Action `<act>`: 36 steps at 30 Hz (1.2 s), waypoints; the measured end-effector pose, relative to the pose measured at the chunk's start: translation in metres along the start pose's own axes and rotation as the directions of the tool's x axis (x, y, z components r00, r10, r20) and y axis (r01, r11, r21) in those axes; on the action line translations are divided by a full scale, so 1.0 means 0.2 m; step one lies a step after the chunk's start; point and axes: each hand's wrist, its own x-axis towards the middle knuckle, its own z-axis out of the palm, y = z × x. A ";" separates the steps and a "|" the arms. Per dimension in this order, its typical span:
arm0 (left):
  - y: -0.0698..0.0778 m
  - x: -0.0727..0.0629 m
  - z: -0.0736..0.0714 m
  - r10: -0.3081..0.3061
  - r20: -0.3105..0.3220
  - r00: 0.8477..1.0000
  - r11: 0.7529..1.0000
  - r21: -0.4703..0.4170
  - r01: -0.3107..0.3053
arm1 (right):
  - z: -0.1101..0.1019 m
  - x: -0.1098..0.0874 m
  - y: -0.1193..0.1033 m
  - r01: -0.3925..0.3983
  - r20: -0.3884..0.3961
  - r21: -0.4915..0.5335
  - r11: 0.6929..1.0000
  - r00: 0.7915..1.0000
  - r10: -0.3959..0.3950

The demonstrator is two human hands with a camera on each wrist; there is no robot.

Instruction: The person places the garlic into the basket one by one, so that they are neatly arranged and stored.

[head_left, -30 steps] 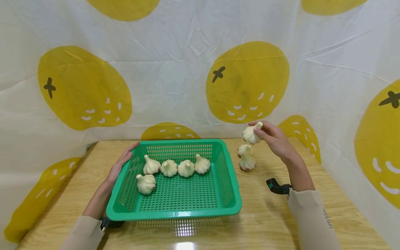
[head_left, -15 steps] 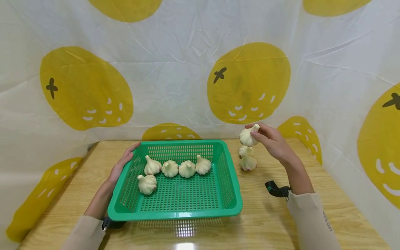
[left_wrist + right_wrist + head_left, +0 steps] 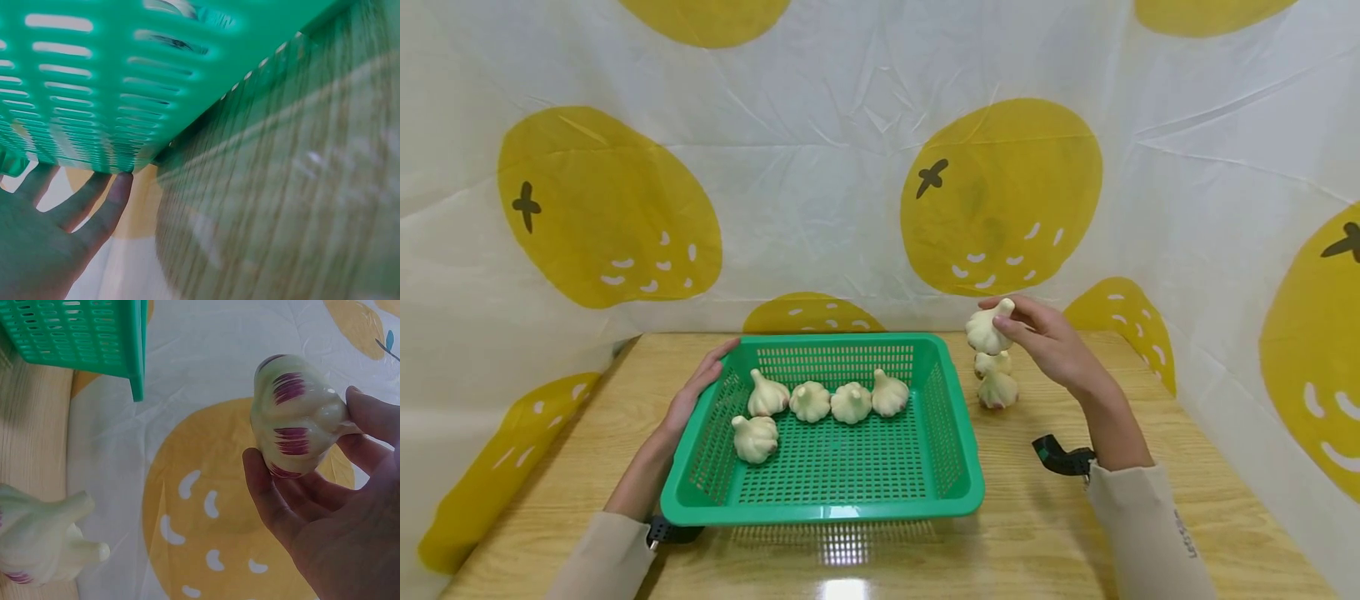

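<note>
My right hand (image 3: 1047, 337) holds a garlic bulb (image 3: 987, 332) by thumb and fingers in the air, just right of the green basket's far right corner. In the right wrist view the bulb (image 3: 297, 415) shows purple streaks on its pale skin. Below it on the table stand two more bulbs (image 3: 997, 389), the farther one partly hidden by the held bulb. My left hand (image 3: 694, 387) lies along the left outer side of the green basket (image 3: 842, 510), fingers (image 3: 94, 209) extended against its slotted wall. Inside sit several bulbs (image 3: 851, 403), most in a row toward the back, one (image 3: 755, 439) in front at left.
The basket stands on a wooden table (image 3: 1037, 533). Behind the table's far edge hangs a white sheet (image 3: 805, 225) printed with yellow fruit, which also runs down both sides. A black strap mount (image 3: 1062, 456) sits on the right wrist.
My right hand has moved slightly left toward the basket with the bulb in its grip, which now overlaps the farther table bulb more. The left hand stays at the basket's side.
</note>
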 end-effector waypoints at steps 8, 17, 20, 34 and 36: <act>0.00 0.01 0.00 0.000 -0.001 1.000 1.000 0.003 0.000 | 0.03 0.01 -0.03 0.019 0.012 0.005 1.000 1.000 -0.019; 0.01 0.00 0.00 0.007 -0.016 1.000 1.000 0.022 -0.006 | 0.06 0.02 -0.08 -0.008 0.049 -0.011 1.000 0.999 0.009; 0.01 0.00 0.00 0.007 -0.012 1.000 1.000 0.024 -0.006 | 0.08 0.02 -0.09 0.015 0.053 -0.001 1.000 0.998 -0.015; 0.01 -0.01 0.01 -0.003 -0.005 1.000 1.000 0.010 0.003 | 0.17 0.07 -0.17 0.035 0.127 0.007 0.999 0.991 -0.036; 0.01 0.00 0.01 -0.006 -0.009 1.000 1.000 0.010 0.006 | 0.18 0.09 -0.19 0.039 0.143 0.002 0.999 0.989 -0.039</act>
